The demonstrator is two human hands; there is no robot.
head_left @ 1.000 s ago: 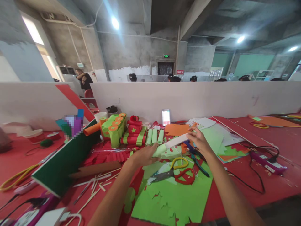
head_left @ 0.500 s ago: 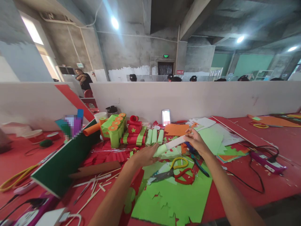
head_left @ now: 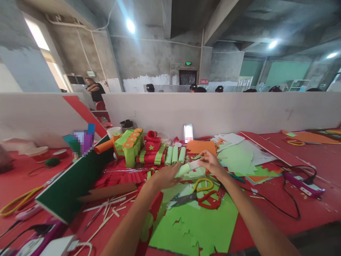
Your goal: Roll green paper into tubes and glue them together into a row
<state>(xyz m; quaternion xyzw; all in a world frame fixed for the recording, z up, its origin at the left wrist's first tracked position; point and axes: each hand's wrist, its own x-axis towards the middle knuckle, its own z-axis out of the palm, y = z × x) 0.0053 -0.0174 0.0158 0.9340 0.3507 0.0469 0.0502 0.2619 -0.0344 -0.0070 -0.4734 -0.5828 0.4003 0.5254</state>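
Note:
A pale green paper roll [head_left: 183,170] lies tilted above the table with my left hand [head_left: 166,176] closed round its near left end. From its right end runs a white strip [head_left: 194,164], whose far end my right hand [head_left: 213,165] pinches between thumb and fingers. Scissors [head_left: 189,198] with one yellow and one red handle rest below the hands, on a bright green sheet [head_left: 202,227] with cut edges. Behind the roll stand three similar pale green rolls [head_left: 174,155], side by side and touching or nearly so.
Green and red paper models [head_left: 151,147] stand behind to the left, beside a dark green board [head_left: 74,188]. An orange sheet [head_left: 201,146] and pale paper sheets [head_left: 237,156] lie behind to the right. A purple power strip [head_left: 303,184] trails a black cable. A white partition [head_left: 226,110] bounds the table.
My right hand has moved left and slightly down, closer to my left hand. Less of the white strip shows between them. My left hand has barely moved.

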